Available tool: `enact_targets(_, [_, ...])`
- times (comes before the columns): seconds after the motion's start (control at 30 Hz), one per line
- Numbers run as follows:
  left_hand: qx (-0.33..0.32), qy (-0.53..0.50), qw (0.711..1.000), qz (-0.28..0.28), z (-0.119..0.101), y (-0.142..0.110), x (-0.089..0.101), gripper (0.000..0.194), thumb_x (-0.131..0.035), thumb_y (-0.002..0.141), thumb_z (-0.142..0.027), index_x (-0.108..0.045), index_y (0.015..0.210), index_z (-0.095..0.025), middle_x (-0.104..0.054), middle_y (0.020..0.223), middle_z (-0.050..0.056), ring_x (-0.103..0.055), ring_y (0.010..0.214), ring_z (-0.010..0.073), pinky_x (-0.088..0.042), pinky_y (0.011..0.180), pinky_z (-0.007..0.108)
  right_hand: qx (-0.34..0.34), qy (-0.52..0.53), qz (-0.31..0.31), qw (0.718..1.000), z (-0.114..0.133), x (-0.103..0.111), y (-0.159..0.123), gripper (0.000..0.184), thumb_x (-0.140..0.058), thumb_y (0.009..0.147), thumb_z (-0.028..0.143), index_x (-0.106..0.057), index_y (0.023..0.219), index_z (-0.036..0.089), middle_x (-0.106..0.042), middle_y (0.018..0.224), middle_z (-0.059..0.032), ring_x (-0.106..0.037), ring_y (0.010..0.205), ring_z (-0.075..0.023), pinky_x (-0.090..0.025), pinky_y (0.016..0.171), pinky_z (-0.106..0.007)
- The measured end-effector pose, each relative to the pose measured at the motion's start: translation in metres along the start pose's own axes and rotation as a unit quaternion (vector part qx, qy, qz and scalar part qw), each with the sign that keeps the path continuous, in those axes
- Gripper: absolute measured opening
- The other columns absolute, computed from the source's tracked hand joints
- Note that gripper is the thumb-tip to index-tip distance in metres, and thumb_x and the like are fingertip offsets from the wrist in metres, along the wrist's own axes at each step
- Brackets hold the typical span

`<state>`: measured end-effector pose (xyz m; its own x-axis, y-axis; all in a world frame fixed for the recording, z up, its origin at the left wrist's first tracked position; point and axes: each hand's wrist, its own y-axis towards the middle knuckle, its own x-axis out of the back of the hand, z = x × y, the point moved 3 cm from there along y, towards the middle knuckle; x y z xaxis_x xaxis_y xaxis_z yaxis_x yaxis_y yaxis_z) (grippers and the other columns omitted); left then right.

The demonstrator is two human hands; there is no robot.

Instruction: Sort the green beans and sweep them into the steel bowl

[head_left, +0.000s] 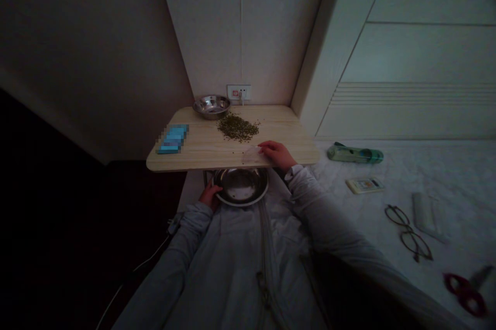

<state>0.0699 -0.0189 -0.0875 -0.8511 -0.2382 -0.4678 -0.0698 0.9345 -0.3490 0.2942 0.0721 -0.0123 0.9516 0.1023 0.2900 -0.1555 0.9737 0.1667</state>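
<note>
My left hand [210, 194] grips the left rim of a steel bowl [241, 186], held just below the front edge of a small wooden table [201, 144]; a few small green bits lie inside the bowl. My right hand [277, 153] rests on the table's front right, fingers curled on a small pale card or sheet [251, 155]. Behind it a heap of small green beans [237, 127] lies on the tabletop. A second steel bowl [211, 106] stands at the table's back edge.
A blue packet [173, 139] lies on the table's left. On the white bed at right lie a green bottle [354, 154], a remote [365, 185], eyeglasses [408, 232], red scissors [465, 291]. A wall socket [238, 92] sits behind; a wardrobe [406, 51] stands at right.
</note>
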Motion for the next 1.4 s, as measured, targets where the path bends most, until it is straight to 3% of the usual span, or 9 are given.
enact_targets(0.47, [-0.001,-0.002,1.000,0.006,-0.0002,-0.0005,-0.0007,0.057,-0.058,0.047,-0.010,-0.059,0.103,-0.021,-0.064,0.064,-0.002,-0.059,0.062,0.0179,-0.046,0.059,0.028,-0.002,0.004,0.007,1.000,-0.0041,-0.0004,0.0011,0.026,-0.051,0.067,0.025,-0.063,0.087,0.016,-0.064,0.072,-0.0008,-0.053,0.064,-0.0112,-0.042,0.070,-0.028])
enact_targets(1.4, [-0.003,-0.009,1.000,-0.002,0.0024,0.0021,0.0021,0.058,-0.059,0.047,-0.008,-0.059,0.103,-0.020,-0.064,0.065,-0.001,-0.061,0.063,0.0187,-0.048,0.059,0.029,-0.004,0.015,0.010,1.000,-0.0048,-0.0011,0.0018,0.024,-0.052,0.067,0.022,-0.063,0.088,0.015,-0.064,0.072,-0.0011,-0.053,0.063,-0.0108,-0.042,0.068,-0.027])
